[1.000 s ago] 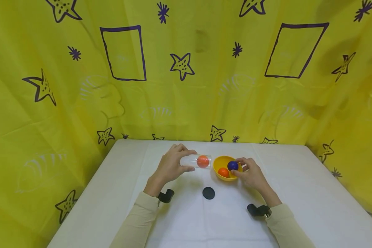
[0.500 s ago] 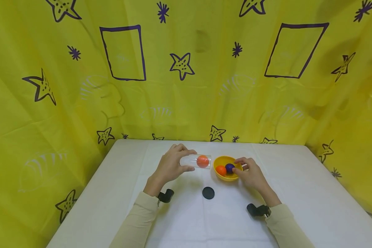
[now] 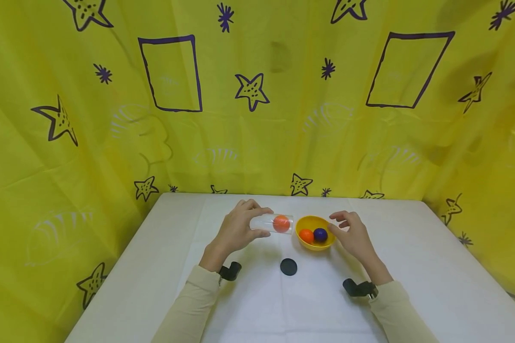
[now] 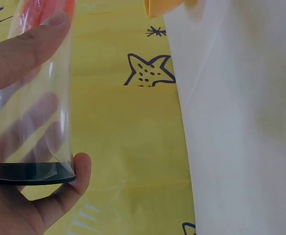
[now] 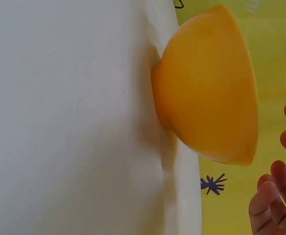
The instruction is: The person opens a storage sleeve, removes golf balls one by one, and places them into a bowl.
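My left hand (image 3: 239,226) grips a clear plastic tube (image 4: 59,117) with a black base (image 4: 35,172), its fingers and thumb wrapped round the wall. The tube lies nearly level in the head view, its far end pointing at the bowl, and an orange ball (image 3: 281,223) sits inside near that end. On the table stands a yellow bowl (image 5: 209,93) that holds an orange ball (image 3: 306,236) and a dark blue ball (image 3: 320,235), side by side. Over the bowl's right rim my right hand (image 3: 351,233) hovers with loosely bent fingers and nothing between them.
A flat black disc (image 3: 289,267), like a lid, lies on the white table (image 3: 309,305) in front of the tube and bowl. Behind the table hangs a yellow curtain (image 3: 257,143) printed with stars. Black wrist cameras sit on both forearms.
My right hand has let go of the blue ball, which dropped into the bowl beside the orange one, and has risen slightly to the right. The left hand and tube stay put.
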Demonstrator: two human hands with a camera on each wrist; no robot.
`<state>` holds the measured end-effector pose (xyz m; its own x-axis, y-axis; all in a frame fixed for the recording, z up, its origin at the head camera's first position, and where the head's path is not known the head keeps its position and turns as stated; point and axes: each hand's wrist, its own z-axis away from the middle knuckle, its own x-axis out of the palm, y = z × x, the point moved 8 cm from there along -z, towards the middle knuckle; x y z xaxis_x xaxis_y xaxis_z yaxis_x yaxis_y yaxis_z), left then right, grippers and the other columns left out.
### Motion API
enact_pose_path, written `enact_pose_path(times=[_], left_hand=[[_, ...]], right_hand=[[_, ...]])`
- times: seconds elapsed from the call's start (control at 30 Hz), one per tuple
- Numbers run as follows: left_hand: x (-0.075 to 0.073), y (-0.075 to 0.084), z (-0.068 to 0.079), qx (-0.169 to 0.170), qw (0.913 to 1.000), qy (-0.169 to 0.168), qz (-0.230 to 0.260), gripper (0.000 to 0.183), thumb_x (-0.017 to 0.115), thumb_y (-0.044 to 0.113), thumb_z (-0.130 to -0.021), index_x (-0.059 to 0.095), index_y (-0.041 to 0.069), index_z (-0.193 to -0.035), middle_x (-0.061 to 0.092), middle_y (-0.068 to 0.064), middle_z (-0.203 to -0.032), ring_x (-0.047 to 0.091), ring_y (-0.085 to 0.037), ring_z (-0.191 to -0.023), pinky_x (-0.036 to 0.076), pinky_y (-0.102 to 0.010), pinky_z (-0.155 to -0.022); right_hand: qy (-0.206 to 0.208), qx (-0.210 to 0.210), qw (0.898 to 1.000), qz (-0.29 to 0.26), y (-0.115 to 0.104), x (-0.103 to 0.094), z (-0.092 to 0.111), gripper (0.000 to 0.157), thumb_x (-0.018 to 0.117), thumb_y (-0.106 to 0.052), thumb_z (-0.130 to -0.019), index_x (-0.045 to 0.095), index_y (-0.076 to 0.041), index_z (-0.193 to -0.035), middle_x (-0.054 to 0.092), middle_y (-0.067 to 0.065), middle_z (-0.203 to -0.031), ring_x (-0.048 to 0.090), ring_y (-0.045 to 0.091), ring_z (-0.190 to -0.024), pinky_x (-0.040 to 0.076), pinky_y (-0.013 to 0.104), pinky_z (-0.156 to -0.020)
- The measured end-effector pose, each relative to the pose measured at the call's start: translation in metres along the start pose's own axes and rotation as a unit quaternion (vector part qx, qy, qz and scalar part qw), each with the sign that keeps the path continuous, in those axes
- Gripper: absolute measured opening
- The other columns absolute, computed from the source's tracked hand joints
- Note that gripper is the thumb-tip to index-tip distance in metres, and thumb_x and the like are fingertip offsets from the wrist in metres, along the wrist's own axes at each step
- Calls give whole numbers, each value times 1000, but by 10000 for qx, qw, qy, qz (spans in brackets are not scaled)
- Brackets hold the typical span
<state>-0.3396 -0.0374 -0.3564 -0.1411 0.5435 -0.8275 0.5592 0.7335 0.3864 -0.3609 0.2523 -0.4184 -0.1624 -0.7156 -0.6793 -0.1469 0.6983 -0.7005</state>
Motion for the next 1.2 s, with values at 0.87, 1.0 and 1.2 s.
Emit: enact_pose_path(times=[0.87, 1.0, 1.2], left_hand=[[-3, 11, 0, 228, 9997, 83, -41, 48, 82, 39, -74, 68, 30, -119, 57, 8, -103, 47, -10, -97, 45, -24, -74], [-5, 12, 0, 299, 9994, 141, -85, 47, 83, 37, -73, 68, 30, -117, 58, 7, -103, 47, -11, -96, 45, -25, -73], [-5, 13, -1, 333, 9992, 200, -113, 47, 84, 35, -72, 69, 30, -115, 60, 6, -104, 48, -12, -98, 47, -27, -74]], right_hand=[[-1201, -1367, 9769, -1123, -85, 30, 25, 34, 69, -23, -89, 57, -14, -120, 64, 4, -93, 59, 24, -80, 52, 23, -69], [-1338, -1438, 9731, -1204, -90, 36, 28, 40, 71, -24, -88, 55, -13, -122, 65, 4, -95, 59, 24, -80, 51, 23, -69], [-1384, -1547, 9694, -1312, -91, 41, 29, 44, 72, -26, -86, 54, -12, -124, 67, 5, -97, 61, 17, -80, 52, 23, -70]])
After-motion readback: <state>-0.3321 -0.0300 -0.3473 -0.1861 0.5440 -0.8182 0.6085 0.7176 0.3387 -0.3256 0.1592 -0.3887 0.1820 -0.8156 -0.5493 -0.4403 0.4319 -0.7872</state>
